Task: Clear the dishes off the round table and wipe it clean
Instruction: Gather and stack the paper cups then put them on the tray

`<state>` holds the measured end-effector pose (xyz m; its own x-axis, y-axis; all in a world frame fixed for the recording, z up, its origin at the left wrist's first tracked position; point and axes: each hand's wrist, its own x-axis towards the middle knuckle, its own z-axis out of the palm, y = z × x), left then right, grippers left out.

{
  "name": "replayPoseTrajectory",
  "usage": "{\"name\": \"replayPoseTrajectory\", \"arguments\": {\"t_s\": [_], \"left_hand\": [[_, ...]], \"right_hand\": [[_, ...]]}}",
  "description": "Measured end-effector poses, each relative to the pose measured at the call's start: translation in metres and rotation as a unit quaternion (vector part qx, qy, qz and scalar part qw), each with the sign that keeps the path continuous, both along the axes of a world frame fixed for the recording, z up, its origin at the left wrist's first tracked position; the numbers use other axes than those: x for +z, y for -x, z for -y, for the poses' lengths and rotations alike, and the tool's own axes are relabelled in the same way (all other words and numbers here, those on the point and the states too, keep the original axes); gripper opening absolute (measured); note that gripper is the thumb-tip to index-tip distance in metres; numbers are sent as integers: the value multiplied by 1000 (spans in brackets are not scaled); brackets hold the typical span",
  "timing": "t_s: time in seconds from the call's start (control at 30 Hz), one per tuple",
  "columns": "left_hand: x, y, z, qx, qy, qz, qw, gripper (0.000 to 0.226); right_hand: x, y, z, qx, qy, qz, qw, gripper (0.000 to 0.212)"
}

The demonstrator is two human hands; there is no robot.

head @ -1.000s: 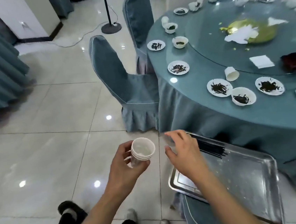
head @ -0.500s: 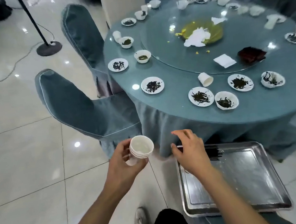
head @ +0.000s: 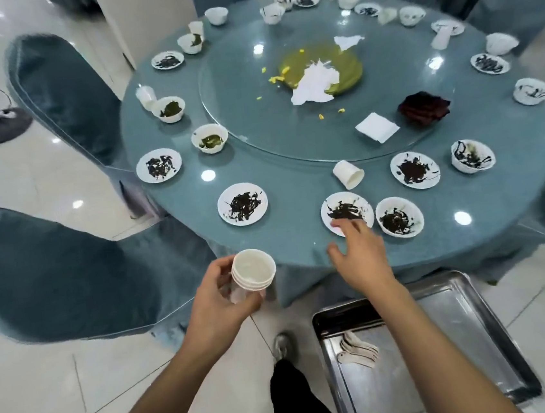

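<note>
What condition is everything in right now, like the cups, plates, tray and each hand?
Left hand: grips a stack of white cups, upright.
Right hand: open, fingers reaching onto a dirty plate.
Tipped cup: lying on its side.
Bowl: upright, dark residue inside.
Round table: still covered in dirty dishes.
Metal tray: holds stacked spoons.

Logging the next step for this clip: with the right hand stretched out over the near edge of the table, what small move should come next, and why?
Probably lower the right hand onto the near plate and grip its rim. Its fingers are spread at that plate's edge and hold nothing, while the left hand is occupied with the stacked cups. The metal tray waits just below for the plate.
</note>
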<state>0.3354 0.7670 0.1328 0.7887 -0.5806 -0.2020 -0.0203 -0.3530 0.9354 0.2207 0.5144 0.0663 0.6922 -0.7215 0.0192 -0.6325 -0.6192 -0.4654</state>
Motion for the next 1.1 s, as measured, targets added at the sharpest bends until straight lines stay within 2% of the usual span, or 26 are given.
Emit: {"name": "replayPoseTrajectory", "arguments": {"t_s": [0.13,0.3,0.43,0.67,0.73,0.87,0.93,1.0,1.1], "left_hand": [[-5,-39,43,-5,-10,1,1000,60],[-8,-71,69,10,-23,-4,1000,65],[-13,-89,78,30,-38,-11,999,64],[-22,-111,81,37,-67,-6,997,60],[-24,-115,82,40,-70,-7,997,60],[-25,-122,83,43,-75,0,996,60],[-25,-123,83,43,-79,0,996,60],[-26,-124,82,45,-81,-1,996,60],[-26,-125,80,52,-83,0,995,60]], "right_hand": [[-9,-45,66,-52,1,-22,998,39],[-29,-91,138,-125,-30,-41,991,54],[-46,-111,174,-151,-61,-121,979,61],[-76,-118,196,-160,-81,-147,973,50],[-80,-119,196,-168,-93,-145,971,55],[-78,-130,188,-205,-99,-120,966,81],[-77,-138,185,-224,-106,-107,963,86],[-78,-145,186,-247,-115,-104,956,83],[-79,-155,189,-278,-127,-91,948,64]]}}
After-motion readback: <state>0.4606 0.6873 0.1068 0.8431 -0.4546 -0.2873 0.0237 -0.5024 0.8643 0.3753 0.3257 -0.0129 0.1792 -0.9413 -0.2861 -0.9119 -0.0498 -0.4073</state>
